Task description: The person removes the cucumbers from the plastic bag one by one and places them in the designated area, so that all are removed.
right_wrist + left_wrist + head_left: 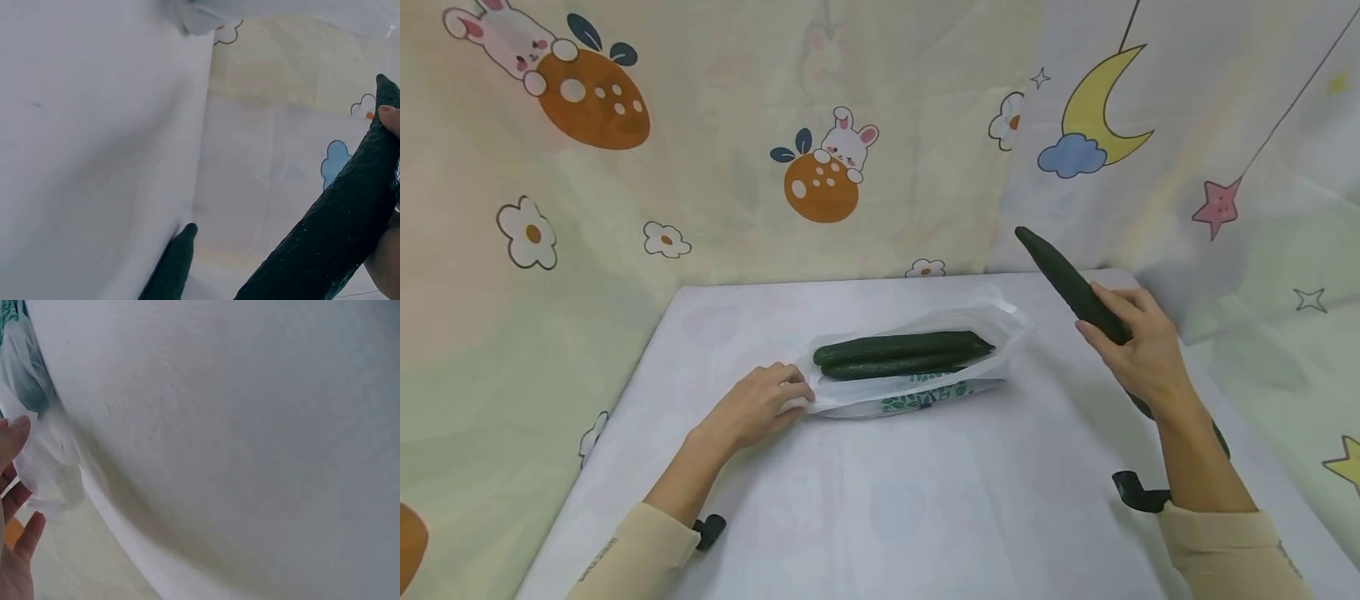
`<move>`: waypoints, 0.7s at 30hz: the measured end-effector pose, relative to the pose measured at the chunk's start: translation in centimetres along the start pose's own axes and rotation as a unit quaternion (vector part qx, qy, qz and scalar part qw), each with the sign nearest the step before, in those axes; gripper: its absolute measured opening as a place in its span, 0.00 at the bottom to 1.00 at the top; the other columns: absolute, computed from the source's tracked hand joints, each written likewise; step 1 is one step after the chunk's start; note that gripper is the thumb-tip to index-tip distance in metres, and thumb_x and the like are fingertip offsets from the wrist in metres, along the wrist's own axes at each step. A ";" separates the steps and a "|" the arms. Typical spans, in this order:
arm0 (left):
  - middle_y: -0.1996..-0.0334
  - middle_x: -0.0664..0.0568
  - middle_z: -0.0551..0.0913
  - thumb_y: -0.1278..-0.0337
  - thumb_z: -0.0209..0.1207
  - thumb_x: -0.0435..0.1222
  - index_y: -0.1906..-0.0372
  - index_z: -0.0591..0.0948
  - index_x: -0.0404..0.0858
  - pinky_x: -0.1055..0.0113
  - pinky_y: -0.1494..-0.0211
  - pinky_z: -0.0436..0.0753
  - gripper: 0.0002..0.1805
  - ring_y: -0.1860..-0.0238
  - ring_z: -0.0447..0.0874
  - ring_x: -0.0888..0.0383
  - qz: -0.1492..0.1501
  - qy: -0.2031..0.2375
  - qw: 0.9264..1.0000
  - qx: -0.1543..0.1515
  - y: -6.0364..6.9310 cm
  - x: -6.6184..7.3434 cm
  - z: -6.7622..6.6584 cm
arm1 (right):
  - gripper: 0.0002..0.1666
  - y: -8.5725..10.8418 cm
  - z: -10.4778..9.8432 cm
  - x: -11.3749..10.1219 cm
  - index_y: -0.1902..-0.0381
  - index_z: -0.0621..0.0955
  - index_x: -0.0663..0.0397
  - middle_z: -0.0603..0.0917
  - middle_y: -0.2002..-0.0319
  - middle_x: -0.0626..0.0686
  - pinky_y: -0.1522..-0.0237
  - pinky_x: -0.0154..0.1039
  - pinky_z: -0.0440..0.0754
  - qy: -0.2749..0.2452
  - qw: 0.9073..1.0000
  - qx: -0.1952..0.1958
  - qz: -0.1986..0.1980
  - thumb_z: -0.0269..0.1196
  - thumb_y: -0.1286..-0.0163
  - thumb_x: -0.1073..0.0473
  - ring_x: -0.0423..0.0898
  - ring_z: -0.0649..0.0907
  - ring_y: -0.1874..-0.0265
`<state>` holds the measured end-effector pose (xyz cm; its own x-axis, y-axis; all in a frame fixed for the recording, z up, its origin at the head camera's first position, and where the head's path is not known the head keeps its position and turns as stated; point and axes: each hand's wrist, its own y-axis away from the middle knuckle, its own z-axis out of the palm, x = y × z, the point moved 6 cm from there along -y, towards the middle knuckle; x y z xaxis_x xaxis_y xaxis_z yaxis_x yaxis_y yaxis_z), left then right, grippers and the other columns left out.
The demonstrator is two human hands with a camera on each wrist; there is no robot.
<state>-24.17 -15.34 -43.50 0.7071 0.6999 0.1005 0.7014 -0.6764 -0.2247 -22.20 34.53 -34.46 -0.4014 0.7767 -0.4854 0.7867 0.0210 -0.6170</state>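
A white plastic bag (940, 392) with a green leafy print lies mid-table, its mouth spread. Two dark green cucumbers (902, 346) lie side by side inside it. At the bag's left end my left hand (763, 404) pinches the plastic edge; the left wrist view shows the film (47, 469) between thumb and fingers. Up off the table on the right, my right hand (1138, 346) grips another cucumber (1063, 275), its tip pointing up and left. A further cucumber (172, 265) lies on the table below that hand, mostly hidden by the right wrist in the head view.
The white-covered table (880, 500) meets a patterned cloth backdrop (715, 167) at the back and sides. Black wrist mounts (1138, 493) stick out by both cuffs.
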 end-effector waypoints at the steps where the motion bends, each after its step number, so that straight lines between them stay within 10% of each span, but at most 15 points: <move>1: 0.54 0.57 0.83 0.43 0.73 0.37 0.56 0.88 0.54 0.55 0.45 0.81 0.12 0.50 0.81 0.54 0.000 0.000 1.000 0.000 0.0 0.0 0.0 | 0.38 0.2 0.0 0.4 0.30 0.77 0.55 0.78 0.46 0.63 0.60 0.27 0.67 -0.001 1.000 -0.002 0.010 0.74 0.39 0.70 0.37 0.70 0.57; 11: 0.54 0.57 0.83 0.45 0.75 0.36 0.57 0.88 0.53 0.54 0.45 0.81 0.12 0.49 0.81 0.54 -0.002 0.006 1.000 0.011 0.1 -0.2 -0.4 | 0.35 1.7 0.1 3.8 0.29 0.74 0.61 0.75 0.46 0.71 0.58 0.52 0.68 0.047 0.994 -0.045 0.083 0.70 0.32 0.62 0.66 0.74 0.52; 21: 0.53 0.57 0.83 0.43 0.74 0.37 0.57 0.88 0.53 0.53 0.44 0.81 0.11 0.49 0.81 0.54 -0.001 0.004 1.000 -0.001 -0.2 -0.1 -0.1 | 0.35 3.3 0.4 7.9 0.29 0.72 0.66 0.73 0.44 0.74 0.52 0.70 0.71 0.057 0.989 -0.075 0.118 0.67 0.29 0.58 0.73 0.73 0.47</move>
<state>-24.36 -15.36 -43.35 0.7061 0.6996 0.1090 0.7033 -0.6752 -0.2224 -22.95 40.53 -40.57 -0.1507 0.8366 -0.5267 0.9164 -0.0817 -0.3919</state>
